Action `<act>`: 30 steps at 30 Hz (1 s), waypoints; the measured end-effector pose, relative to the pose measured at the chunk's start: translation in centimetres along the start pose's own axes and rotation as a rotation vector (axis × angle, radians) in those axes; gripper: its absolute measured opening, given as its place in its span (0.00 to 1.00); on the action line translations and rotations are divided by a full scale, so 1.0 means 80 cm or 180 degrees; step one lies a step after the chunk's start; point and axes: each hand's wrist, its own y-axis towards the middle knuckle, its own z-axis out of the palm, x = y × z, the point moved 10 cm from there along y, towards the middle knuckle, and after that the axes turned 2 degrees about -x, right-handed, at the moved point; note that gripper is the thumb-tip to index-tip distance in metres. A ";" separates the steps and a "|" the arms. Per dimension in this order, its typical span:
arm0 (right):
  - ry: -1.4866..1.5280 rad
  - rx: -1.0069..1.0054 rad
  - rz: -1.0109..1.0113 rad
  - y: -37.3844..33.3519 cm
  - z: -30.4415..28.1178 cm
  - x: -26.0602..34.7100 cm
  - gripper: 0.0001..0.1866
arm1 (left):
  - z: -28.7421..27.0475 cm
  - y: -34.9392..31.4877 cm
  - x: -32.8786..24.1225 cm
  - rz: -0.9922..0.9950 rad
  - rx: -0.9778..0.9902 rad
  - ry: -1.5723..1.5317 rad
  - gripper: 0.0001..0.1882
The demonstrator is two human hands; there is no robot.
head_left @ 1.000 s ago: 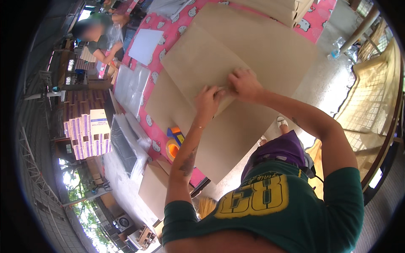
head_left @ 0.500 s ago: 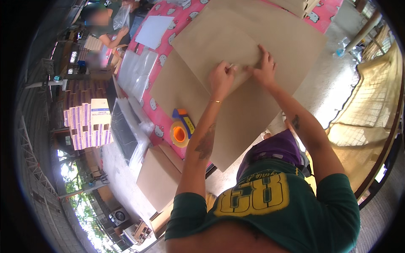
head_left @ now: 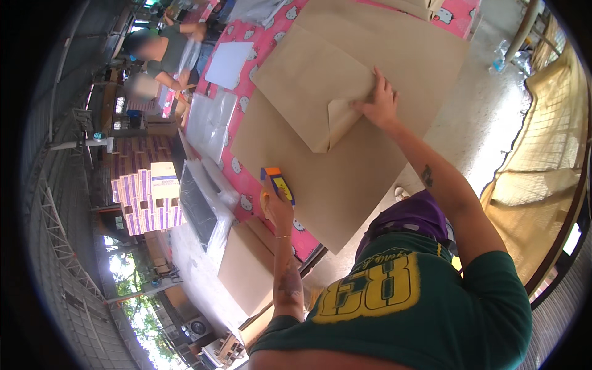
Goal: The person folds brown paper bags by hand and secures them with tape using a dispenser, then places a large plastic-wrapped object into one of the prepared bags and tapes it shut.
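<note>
My left hand (head_left: 279,206) is closed round a tape dispenser (head_left: 282,185) with a blue, yellow and orange body, at the left edge of the brown paper. The hand covers most of its tape roll. Further up, my right hand (head_left: 382,103) lies with fingers spread on the right edge of a folded brown paper packet (head_left: 308,83). Thumb and fingertips press by a folded-over flap (head_left: 342,117) at the packet's near corner. Under the packet spreads a large brown paper sheet (head_left: 320,191). What the packet contains is hidden.
A pink patterned cloth (head_left: 237,163) covers the table. Along its left side lie clear plastic sleeves (head_left: 211,123) and a white sheet (head_left: 229,65). A cardboard box (head_left: 245,265) stands near left, with stacked boxes (head_left: 151,203) beyond. Other people (head_left: 163,55) work at the far left.
My left hand has left the packet's flap, come back toward me and taken hold of the tape dispenser. My right hand stays on the packet; the flap's fold now shows.
</note>
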 end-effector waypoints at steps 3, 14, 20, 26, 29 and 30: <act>-0.0024 -0.0078 0.0040 0.001 -0.005 -0.005 0.64 | -0.059 0.063 -0.102 0.0853 0.0237 -0.1236 0.26; 0.0304 -0.0340 -0.0072 -0.008 -0.013 -0.006 0.65 | 0.000 0.206 -0.476 0.2562 0.2068 -0.0400 0.24; 0.0174 -0.0570 -0.0105 -0.007 -0.017 -0.010 0.64 | 0.066 0.219 -0.457 0.2551 0.3126 -0.0235 0.25; 0.0036 -0.0431 -0.0075 -0.005 -0.012 -0.002 0.58 | 0.048 0.198 -0.311 0.2022 0.3376 0.0139 0.26; -0.0255 -0.0326 -0.0173 -0.001 -0.009 0.000 0.52 | 0.024 0.179 -0.233 0.2177 0.3114 0.0405 0.26; -0.0379 -0.0275 -0.0207 0.000 -0.010 -0.001 0.50 | 0.019 0.174 -0.214 0.2272 0.3031 0.0576 0.27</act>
